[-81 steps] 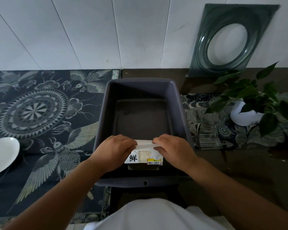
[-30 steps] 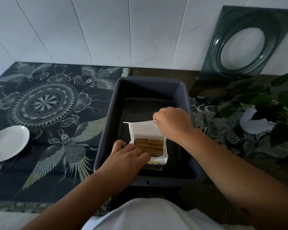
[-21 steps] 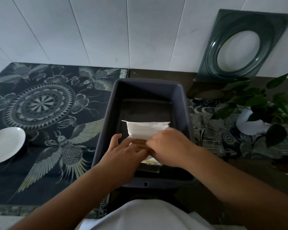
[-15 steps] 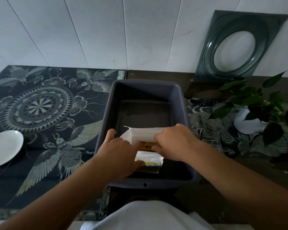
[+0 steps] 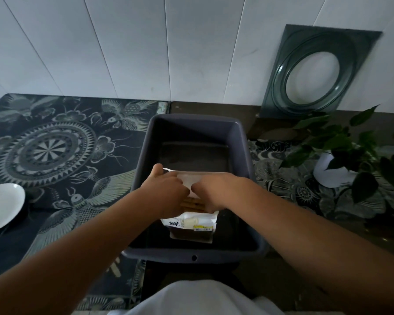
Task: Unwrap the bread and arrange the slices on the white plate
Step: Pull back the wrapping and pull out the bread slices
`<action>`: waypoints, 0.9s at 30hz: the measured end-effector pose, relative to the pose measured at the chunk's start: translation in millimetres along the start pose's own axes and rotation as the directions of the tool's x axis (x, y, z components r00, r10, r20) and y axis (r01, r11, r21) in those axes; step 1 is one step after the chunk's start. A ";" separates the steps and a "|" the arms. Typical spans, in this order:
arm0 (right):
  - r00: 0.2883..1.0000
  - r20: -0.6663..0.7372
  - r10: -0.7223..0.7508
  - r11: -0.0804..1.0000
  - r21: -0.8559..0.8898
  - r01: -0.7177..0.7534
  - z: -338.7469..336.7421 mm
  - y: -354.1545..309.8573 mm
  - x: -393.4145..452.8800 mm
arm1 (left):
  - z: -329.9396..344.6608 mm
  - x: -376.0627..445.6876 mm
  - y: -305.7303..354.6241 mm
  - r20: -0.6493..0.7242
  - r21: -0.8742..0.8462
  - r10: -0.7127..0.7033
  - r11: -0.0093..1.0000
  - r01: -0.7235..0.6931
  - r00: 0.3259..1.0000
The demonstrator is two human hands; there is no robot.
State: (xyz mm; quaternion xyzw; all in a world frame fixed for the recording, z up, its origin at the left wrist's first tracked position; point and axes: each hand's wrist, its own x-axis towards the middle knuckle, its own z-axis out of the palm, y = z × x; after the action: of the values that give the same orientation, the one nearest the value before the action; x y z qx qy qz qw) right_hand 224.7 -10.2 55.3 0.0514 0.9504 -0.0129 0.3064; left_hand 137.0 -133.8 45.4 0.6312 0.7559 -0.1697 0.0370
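A dark tabletop (image 5: 214, 109) runs below a white panelled wall. A patterned dark cloth (image 5: 55, 144) covers the left half of the frame, and a white plate (image 5: 2, 206) sits on it at the left edge, well apart from everything else. At the right edge stands a leafy plant in a white pot (image 5: 332, 173), with a dark green square panel with an oval hole (image 5: 314, 71) leaning on the wall behind it. A grey plastic tub (image 5: 198, 123) fills the centre. Inside its near end lies the bread pack (image 5: 191, 221), white wrapper with a black character and a yellow label. Its top is open, showing brown slice edges. The left hand (image 5: 168, 192) and right hand (image 5: 214, 189) meet over it, each grip pinching the raised wrapper flap (image 5: 191, 178), hiding much of the bread.
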 end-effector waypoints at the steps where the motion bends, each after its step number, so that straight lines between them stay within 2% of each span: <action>1: 1.000 0.000 -0.001 1.000 0.012 0.001 0.9 1.8 -0.1 | -0.5 -0.1 -0.7 0.000 0.014 -0.014 1.000 0.014 1.000; 7: 1.000 0.024 0.002 1.000 0.008 -0.003 3.0 2.1 1.1 | -1.4 -3.5 8.3 0.114 0.004 -0.037 0.999 0.037 0.993; 10: 1.000 0.016 0.023 0.999 -0.027 -0.023 3.1 5.6 -1.8 | -1.7 -6.6 7.4 0.079 -0.032 -0.023 0.999 0.025 0.997; 13: 0.998 -0.066 0.007 0.999 -0.033 -0.009 3.5 9.7 -4.8 | 2.6 -7.7 0.7 0.042 -0.049 -0.040 0.998 0.042 0.998; 16: 0.993 -0.120 -0.009 1.000 0.009 0.010 3.6 10.8 -7.3 | 7.4 -7.8 -2.9 0.059 -0.078 -0.064 0.995 0.069 0.996; 23: 0.999 -0.034 0.006 0.996 0.093 -0.002 1.4 8.4 -8.7 | 6.5 -15.4 0.4 -0.053 -0.195 -0.031 0.981 0.020 0.998; 27: 1.000 -0.018 -0.014 0.990 0.137 0.016 8.1 10.7 -11.1 | 9.0 -27.5 -6.1 -0.046 -0.121 0.069 0.990 -0.075 0.997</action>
State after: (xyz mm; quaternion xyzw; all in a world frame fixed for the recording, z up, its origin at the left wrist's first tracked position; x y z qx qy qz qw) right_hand 239.5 -1.0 55.3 0.0655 0.9502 -0.0802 0.2940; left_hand 135.2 -163.3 45.7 0.6580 0.7422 -0.1084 0.0659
